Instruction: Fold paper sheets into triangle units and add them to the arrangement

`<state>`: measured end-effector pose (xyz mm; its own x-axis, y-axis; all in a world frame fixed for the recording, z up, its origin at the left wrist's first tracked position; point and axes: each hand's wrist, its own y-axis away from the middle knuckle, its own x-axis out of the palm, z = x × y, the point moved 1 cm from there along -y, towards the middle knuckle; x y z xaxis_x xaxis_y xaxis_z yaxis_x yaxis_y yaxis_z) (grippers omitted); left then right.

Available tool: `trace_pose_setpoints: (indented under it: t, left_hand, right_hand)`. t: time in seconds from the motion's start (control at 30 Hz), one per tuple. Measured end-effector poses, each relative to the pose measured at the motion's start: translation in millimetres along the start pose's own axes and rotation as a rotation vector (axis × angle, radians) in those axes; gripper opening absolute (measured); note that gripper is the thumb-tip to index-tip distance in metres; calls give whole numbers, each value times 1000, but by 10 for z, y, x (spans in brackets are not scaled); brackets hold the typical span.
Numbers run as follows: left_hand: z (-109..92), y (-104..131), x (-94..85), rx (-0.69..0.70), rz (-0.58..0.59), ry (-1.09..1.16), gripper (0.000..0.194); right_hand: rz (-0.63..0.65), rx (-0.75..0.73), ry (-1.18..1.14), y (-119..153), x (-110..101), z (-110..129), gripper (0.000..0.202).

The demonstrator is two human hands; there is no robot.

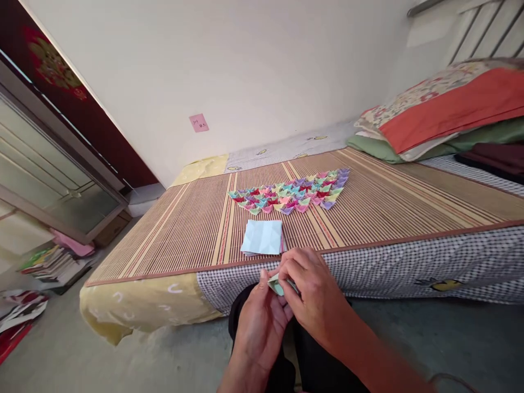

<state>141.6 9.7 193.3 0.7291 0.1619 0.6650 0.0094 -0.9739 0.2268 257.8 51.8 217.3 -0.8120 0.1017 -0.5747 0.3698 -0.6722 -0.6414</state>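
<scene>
Between my two hands is a small piece of folded pale green paper [277,286], held above my lap at the bed's front edge. My left hand [262,322] cups it from below, the thumb against its side. The fingers of my right hand [311,289] pinch its right side and hide part of it. Just beyond my hands lies a stack of square paper sheets [262,237], light blue and creased on top. Farther back, rows of small folded paper boats [290,191] in many colours stand close together.
A striped bamboo mat [192,224] covers the bed, over a checked sheet [393,267]. Folded quilts and a red-edged pillow [450,109] are piled at the right. A pink paper note [198,123] is on the wall. Books [53,265] are stacked on the floor at left.
</scene>
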Motion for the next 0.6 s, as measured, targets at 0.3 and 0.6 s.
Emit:
trace_pose_setpoints:
  t: [0.3, 0.6]
  left_hand:
    - [-131, -107, -45, 323, -50, -791, 41]
    - [-98, -364, -129, 551, -92, -1234, 32]
  right_hand:
    - [29, 75, 57, 41, 19, -142, 23]
    - [-3, 42, 104, 67, 129, -301, 25]
